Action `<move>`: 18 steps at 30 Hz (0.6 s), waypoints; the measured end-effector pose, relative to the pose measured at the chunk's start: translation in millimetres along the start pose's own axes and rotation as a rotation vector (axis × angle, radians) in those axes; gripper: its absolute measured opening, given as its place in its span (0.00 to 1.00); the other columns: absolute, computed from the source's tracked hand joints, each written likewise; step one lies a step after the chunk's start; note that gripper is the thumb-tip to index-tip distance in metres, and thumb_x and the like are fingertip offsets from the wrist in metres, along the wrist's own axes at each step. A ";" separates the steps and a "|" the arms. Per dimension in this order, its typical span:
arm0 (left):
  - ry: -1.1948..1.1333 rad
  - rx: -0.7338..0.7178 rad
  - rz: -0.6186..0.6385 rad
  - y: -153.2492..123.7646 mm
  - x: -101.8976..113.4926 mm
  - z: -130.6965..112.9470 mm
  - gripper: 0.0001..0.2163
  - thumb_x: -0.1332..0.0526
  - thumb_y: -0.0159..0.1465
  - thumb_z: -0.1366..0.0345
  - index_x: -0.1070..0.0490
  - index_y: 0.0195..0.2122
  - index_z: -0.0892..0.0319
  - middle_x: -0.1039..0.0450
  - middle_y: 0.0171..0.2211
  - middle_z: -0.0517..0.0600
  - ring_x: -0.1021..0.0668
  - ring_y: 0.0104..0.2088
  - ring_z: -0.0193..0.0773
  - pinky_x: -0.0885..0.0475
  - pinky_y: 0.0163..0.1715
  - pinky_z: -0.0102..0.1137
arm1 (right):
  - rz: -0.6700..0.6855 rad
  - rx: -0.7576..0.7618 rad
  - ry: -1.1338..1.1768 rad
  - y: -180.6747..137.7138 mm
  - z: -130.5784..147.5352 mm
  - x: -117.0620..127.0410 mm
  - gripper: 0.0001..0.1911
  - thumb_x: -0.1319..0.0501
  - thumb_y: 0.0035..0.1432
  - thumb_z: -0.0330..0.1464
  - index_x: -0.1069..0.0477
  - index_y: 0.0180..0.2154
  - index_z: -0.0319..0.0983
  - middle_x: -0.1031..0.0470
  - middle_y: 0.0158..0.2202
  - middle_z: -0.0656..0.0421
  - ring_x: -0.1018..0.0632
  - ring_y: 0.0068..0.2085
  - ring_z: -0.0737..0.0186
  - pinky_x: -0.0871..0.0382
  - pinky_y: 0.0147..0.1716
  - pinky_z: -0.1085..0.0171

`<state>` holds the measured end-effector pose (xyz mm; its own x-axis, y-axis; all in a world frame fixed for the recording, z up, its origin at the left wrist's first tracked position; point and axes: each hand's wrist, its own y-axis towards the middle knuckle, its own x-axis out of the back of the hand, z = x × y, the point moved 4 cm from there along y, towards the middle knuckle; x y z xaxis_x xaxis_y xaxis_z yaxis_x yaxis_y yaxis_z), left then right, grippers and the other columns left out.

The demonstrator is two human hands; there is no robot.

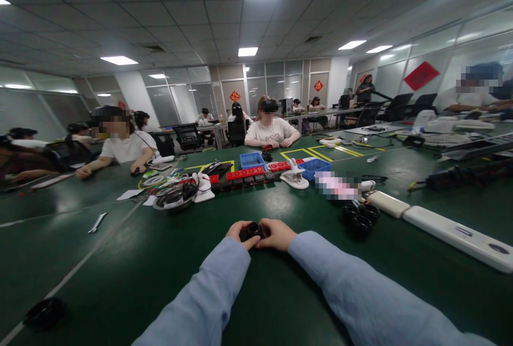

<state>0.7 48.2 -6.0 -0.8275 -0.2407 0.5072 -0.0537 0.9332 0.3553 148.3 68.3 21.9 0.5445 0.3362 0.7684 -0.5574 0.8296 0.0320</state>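
Both my hands meet over the green table [132,260] and grip one small black round part [251,230] between them. My left hand [240,232] holds its left side and my right hand [277,234] holds its right side. Both forearms wear light blue sleeves. Most of the part is hidden by my fingers. To the right, a small pile of similar black ring-shaped parts [358,219] lies on the table, apart from my hands.
Beyond my hands sit a row of red and black blocks [252,175], two blue bins [252,160], a white clamp [294,178] and a round dish of cables [174,196]. White bars [457,234] lie at right, a wrench [96,223] at left. Other people sit across the table.
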 end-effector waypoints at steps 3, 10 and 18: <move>0.023 0.017 -0.060 0.5 -0.7 2.4 0.19 0.34 0.43 0.64 0.30 0.38 0.61 0.29 0.35 0.52 0.27 0.37 0.41 0.33 0.41 0.36 | -0.104 -0.034 -0.158 -3.0 9.1 -0.2 0.20 0.35 0.39 0.45 0.35 0.30 0.38 0.31 0.27 0.60 0.31 0.28 0.65 0.46 0.23 0.69; 0.023 -0.002 0.024 1.4 -1.1 0.6 0.18 0.34 0.44 0.65 0.30 0.38 0.61 0.29 0.35 0.52 0.27 0.37 0.41 0.34 0.42 0.37 | -0.049 0.016 -0.143 -5.4 12.8 3.7 0.28 0.36 0.39 0.45 0.35 0.41 0.38 0.29 0.34 0.56 0.28 0.34 0.59 0.40 0.29 0.66; -0.056 -0.025 0.132 1.1 -0.2 -1.0 0.19 0.33 0.44 0.65 0.29 0.39 0.59 0.26 0.36 0.51 0.26 0.39 0.42 0.35 0.44 0.37 | 0.304 0.133 0.261 -0.3 -4.2 2.6 0.25 0.35 0.43 0.31 0.36 0.46 0.37 0.35 0.26 0.65 0.33 0.28 0.69 0.39 0.28 0.69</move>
<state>1.4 48.9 -4.9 -0.8561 -0.1002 0.5069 0.0714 0.9487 0.3080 152.5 70.8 21.2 0.4735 0.6730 0.5682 -0.7842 0.6159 -0.0760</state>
